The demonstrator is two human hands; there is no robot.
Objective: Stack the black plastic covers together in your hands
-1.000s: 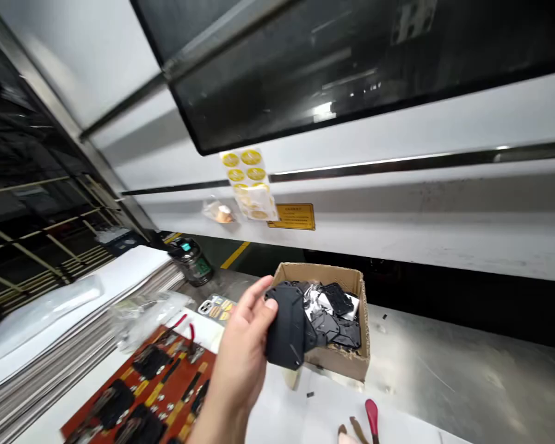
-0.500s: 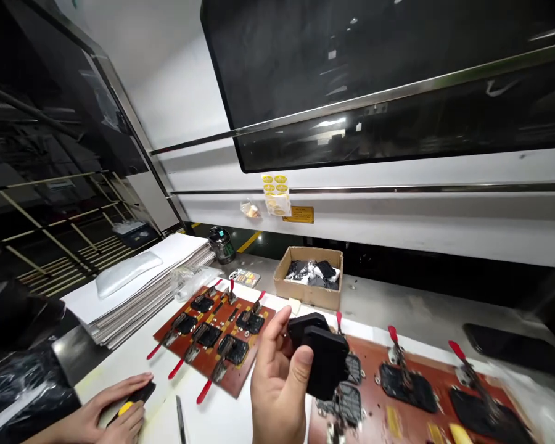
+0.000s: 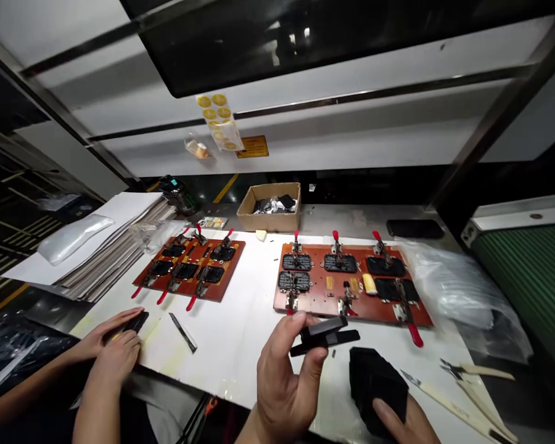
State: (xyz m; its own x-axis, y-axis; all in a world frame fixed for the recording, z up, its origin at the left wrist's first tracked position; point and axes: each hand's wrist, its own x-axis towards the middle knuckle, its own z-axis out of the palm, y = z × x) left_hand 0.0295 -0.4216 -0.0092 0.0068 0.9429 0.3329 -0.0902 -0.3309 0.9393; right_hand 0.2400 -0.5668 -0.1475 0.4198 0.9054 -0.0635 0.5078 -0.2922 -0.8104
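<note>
1. Two red-brown jig boards lie on the white table point(image 3: 240, 320): the left jig board point(image 3: 189, 268) carries six black parts under red-handled clamps, and the right jig board point(image 3: 351, 283) carries six seats in two rows, one holding a yellow piece.
2. The person's left hand point(image 3: 284, 382) pinches two thin black plates point(image 3: 326, 333), stacked one on the other, between thumb and fingers, held above the table's near edge in front of the right jig board.
3. The plates lie nearly flat, edge-on to the camera, with the long axis running left to right and the right end free.
4. The right hand point(image 3: 404, 422) rests on a stack of black parts point(image 3: 377, 385) at the near edge; whether it grips the stack cannot be told.
5. A cardboard box point(image 3: 268, 219) at the back holds loose black and white pieces.
6. Two hands of a co-worker point(image 3: 113, 345) rest at the left, touching a black tool.
7. Two pale-handled knives point(image 3: 462, 379) lie at the right.
</note>
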